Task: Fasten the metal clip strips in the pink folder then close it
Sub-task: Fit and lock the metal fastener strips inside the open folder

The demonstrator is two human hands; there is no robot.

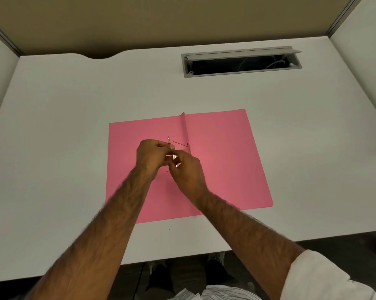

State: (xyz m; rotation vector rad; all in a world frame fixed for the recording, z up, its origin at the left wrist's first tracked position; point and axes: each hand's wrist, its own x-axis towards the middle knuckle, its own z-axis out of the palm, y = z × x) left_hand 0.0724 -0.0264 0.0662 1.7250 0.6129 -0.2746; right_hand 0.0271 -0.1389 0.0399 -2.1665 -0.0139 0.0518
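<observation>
Forearms, two, bare, crossing white counter (52, 126). Pink folder (221, 161), open flat at centre. Left hand (152, 156) and right hand (186, 169), both pinching metal clip strips (169, 140) near spine fold. Risk: thin prong bending askew under uneven pressure.

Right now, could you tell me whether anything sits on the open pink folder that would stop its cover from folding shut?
Only the hands do: the left hand and right hand work the metal clip strips near the fold of the pink folder. Otherwise, nothing visible lies on either leaf.
</observation>
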